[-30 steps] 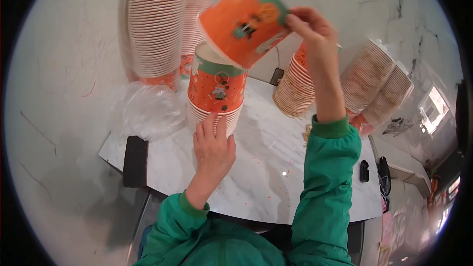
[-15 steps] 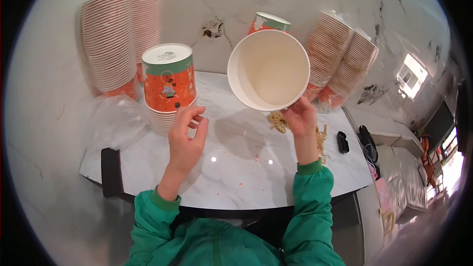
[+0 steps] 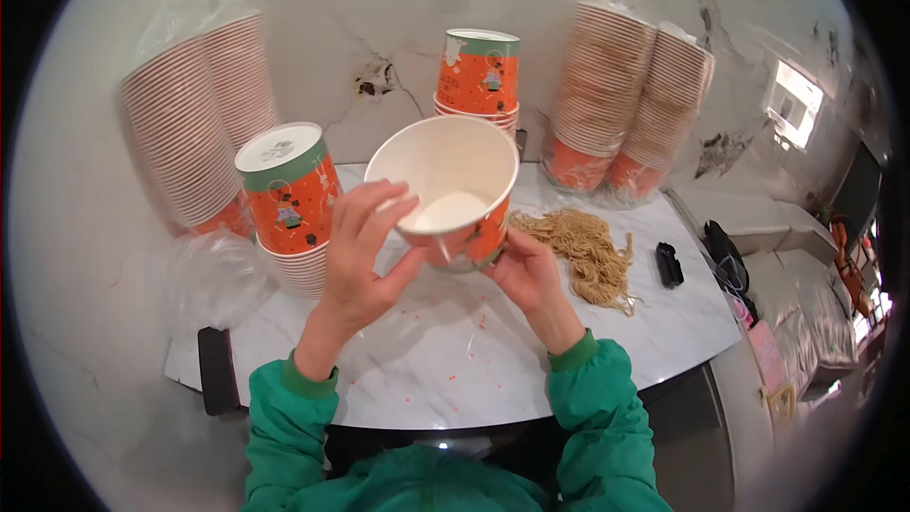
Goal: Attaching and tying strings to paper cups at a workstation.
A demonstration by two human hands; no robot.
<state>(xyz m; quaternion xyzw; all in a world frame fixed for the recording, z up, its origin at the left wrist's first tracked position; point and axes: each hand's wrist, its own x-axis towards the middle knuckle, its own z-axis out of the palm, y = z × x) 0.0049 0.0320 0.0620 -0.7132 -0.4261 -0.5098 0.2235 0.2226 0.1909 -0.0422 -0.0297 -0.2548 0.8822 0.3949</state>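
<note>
A large paper tub [image 3: 488, 232], white inside with an orange and green printed outside, is held above the table, its mouth tilted up toward me. My right hand [image 3: 533, 284] grips it low on the right side, near its base. My left hand [image 3: 365, 251] is raised at the tub's near left side with fingers spread and thumb apart. Its fingertips overlap the rim in view; whether they touch it I cannot tell. Just beyond my left hand stands an upside-down stack of matching tubs [image 3: 289, 209].
Another upside-down tub stack [image 3: 479, 76] stands at the back. Bagged tub stacks rise at left [image 3: 180, 123] and right [image 3: 607, 85]. A heap of tan strings [image 3: 588, 256] lies right, beside a black object [image 3: 669, 265]. A dark block [image 3: 218, 370] sits at the left edge. Red specks dot the tabletop [image 3: 408, 370].
The tub has come down and nearer, tilting so its printed side shows. My left hand has moved from beside the left stack to the tub's rim. The view has shifted.
</note>
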